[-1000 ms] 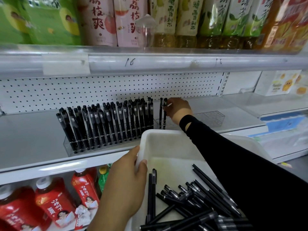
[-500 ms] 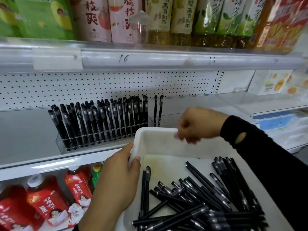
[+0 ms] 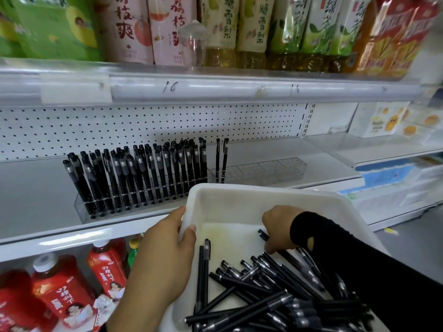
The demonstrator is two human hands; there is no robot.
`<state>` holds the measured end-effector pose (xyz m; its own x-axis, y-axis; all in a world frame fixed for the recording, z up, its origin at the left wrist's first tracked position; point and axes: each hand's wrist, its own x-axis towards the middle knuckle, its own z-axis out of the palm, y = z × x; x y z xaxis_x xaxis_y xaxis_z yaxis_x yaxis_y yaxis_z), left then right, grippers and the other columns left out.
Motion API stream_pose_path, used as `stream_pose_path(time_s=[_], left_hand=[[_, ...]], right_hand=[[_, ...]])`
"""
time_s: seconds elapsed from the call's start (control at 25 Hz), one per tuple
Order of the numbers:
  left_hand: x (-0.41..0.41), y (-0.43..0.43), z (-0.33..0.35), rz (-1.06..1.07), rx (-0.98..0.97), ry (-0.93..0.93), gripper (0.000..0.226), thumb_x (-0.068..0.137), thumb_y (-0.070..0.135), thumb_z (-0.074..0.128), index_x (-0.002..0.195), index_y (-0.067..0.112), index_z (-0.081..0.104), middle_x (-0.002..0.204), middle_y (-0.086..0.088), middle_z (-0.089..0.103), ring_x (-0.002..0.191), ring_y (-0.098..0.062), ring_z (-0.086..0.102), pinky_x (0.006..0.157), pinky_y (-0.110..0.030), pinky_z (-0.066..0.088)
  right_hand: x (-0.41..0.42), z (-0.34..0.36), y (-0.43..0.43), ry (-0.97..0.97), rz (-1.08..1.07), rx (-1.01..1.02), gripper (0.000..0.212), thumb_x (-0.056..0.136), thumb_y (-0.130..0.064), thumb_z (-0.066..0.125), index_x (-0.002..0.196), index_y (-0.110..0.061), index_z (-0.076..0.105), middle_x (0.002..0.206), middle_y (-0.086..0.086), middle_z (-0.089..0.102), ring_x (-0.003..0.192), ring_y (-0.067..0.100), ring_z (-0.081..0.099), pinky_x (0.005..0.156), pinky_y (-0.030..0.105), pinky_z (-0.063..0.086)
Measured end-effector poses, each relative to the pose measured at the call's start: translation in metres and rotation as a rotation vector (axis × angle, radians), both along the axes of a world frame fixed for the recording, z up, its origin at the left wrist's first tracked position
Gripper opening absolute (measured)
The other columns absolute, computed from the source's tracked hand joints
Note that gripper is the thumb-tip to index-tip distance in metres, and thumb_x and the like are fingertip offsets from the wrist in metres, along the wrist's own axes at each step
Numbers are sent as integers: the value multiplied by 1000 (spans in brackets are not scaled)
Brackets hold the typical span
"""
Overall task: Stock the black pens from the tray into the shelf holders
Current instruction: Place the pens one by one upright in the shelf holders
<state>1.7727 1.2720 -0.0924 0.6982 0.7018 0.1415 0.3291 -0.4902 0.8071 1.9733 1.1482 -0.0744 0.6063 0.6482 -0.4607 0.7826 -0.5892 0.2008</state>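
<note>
The right hand [image 3: 279, 230] has left the clear holder [image 3: 261, 171] and dropped into the tray [image 3: 263, 195], now curling round a black pen [image 3: 263, 234]. The two pens [image 3: 221, 161] it touched stand free.

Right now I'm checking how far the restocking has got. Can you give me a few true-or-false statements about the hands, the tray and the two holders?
1. The left hand grips the left rim of the tray. True.
2. The right holder is full. False: only two pens stand in it, at its left end.
3. The right hand is up at the shelf. False: it is down in the tray, fingers curled on a pen.
4. Many loose pens lie in the tray. True.
5. The left holder is packed with upright pens. True.
</note>
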Motion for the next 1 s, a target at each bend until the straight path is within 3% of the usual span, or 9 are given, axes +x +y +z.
stream_pose_path(time_s=[0.2, 0.36, 0.44, 0.52, 0.6, 0.68, 0.8, 0.88, 1.0], left_hand=[[-1, 0, 0, 3, 1, 1, 38, 101, 27, 48, 136, 41, 51, 95, 25, 63, 84, 2, 61, 64, -13, 42], [1, 2, -2, -3, 5, 16, 38, 101, 28, 49, 137, 40, 52, 97, 24, 63, 86, -1, 62, 67, -17, 44], [1, 2, -2, -2, 9, 17, 38, 101, 28, 48, 136, 41, 52, 96, 23, 64, 85, -1, 62, 65, -16, 43], [1, 2, -2, -2, 17, 17, 39, 100, 28, 48, 136, 42, 52, 95, 22, 65, 84, -1, 62, 65, -16, 43], [1, 2, -1, 0, 12, 18, 39, 100, 28, 49, 137, 41, 51, 98, 20, 65, 85, -3, 63, 67, -18, 45], [1, 2, 0, 1, 9, 11, 39, 100, 28, 49, 137, 41, 52, 98, 20, 66, 85, -3, 64, 67, -18, 45], [-2, 0, 2, 4, 1, 7, 36, 101, 28, 48, 134, 42, 52, 94, 23, 64, 83, 1, 62, 63, -12, 41], [-3, -1, 1, 9, 6, 2, 36, 101, 29, 48, 135, 41, 52, 95, 24, 63, 83, 3, 60, 64, -10, 39], [-2, -1, 2, 8, -3, 0, 38, 101, 29, 48, 137, 40, 51, 98, 23, 64, 85, 2, 61, 66, -13, 42]], right_hand=[[-2, 25, 3, 100, -46, 290, 11, 84, -21, 73, 78, -16, 65, 63, -3, 67, 61, 12, 68, 70, 27, 59], [17, 64, -4, 710, -312, 1007, 8, 85, 1, 72, 82, -5, 68, 74, 9, 74, 72, 20, 76, 72, 25, 61], [30, 67, -8, 1064, -503, 1204, 14, 81, 9, 68, 87, -3, 64, 77, 14, 71, 76, 25, 75, 68, 23, 61], [35, 48, -9, 1297, -640, 1056, 18, 76, 4, 66, 94, -2, 67, 79, 14, 71, 75, 22, 75, 64, 23, 61], [34, 23, -8, 1330, -590, 822, 29, 77, -5, 68, 106, -5, 71, 84, 11, 72, 73, 14, 68, 59, 21, 56], [35, 10, -5, 1351, -501, 756, 35, 81, -9, 67, 116, -5, 70, 85, 8, 71, 65, 8, 54, 51, 15, 43], [34, 10, -2, 1481, -456, 768, 35, 84, -3, 63, 119, -1, 67, 86, 10, 68, 58, 5, 51, 46, 11, 42], [29, 14, 1, 1418, -394, 812, 30, 83, -5, 65, 113, -2, 70, 88, 11, 69, 62, 6, 58, 51, 12, 48], [28, 26, 7, 1291, -363, 1091, 23, 79, -7, 68, 101, -2, 68, 89, 13, 73, 67, 10, 67, 56, 15, 54]])
